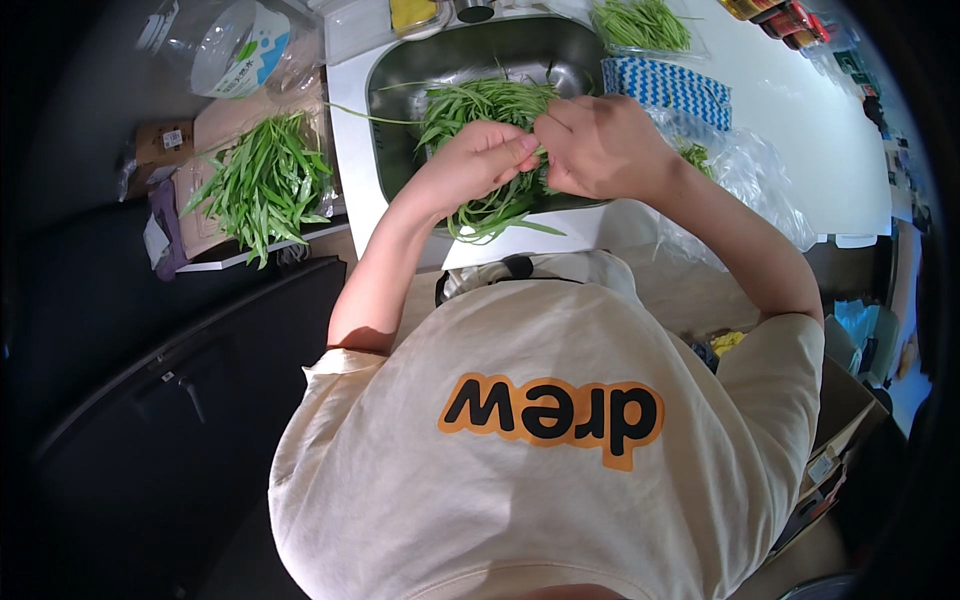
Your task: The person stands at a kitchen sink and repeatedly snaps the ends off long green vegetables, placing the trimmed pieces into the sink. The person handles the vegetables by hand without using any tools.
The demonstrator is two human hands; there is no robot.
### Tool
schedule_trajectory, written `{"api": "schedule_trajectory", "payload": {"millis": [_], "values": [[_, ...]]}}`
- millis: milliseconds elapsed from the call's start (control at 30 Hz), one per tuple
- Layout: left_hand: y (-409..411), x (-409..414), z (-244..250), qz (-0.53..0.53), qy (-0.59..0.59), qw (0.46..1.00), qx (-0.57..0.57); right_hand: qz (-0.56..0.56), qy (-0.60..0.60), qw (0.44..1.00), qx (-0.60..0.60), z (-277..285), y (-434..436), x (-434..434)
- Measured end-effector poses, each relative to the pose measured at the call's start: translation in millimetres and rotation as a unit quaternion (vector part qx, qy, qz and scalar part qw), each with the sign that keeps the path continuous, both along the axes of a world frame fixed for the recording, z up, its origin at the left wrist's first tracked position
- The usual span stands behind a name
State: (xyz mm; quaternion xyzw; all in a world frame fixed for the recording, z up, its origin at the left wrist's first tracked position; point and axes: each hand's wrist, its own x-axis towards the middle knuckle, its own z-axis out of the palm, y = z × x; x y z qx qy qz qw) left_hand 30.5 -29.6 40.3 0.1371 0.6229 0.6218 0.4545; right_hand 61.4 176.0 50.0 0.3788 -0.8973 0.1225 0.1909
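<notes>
My left hand [476, 161] and my right hand [600, 146] meet above the front right of a stainless steel sink [390, 161]. Pinched between the fingertips of both is a short bit of green stem [541, 151]; the fingers hide most of it. Under and behind my hands lies a heap of long-leaved greens [480, 101], which look like water spinach. Some stems and leaves [487, 225] hang over the sink's front rim, and one long stem reaches out over the left rim.
Picked leaves [270, 180] are piled left of the sink, near a large clear plastic bottle [240, 52]. Cut stems [645, 26] sit in a clear tray at the back right. A blue-and-white cloth [667, 90] and a clear plastic bag [757, 180] lie on the right counter.
</notes>
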Motion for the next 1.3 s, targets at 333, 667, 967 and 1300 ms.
{"api": "schedule_trajectory", "payload": {"millis": [333, 667, 967, 1300], "values": [[15.0, 9.0, 0.3, 0.031, 0.371, 0.927, -0.042, -0.043, -0.184, 0.935, -0.3, -24.2, -5.7, 6.5], [12.5, 4.6, -17.7, 0.049, 0.515, 0.854, 0.045, -0.103, -0.562, 0.355, -0.74, -5.6, 10.8, 37.5], [-1.6, 1.1, -17.8, 0.137, 0.308, 0.932, 0.137, -0.553, -0.192, 0.81, -0.046, -33.2, 120.4, 96.4], [7.8, 8.9, -11.8, 0.118, 0.247, 0.954, 0.124, -0.377, -0.16, 0.842, -0.352, -10.6, 62.1, 66.3]]}}
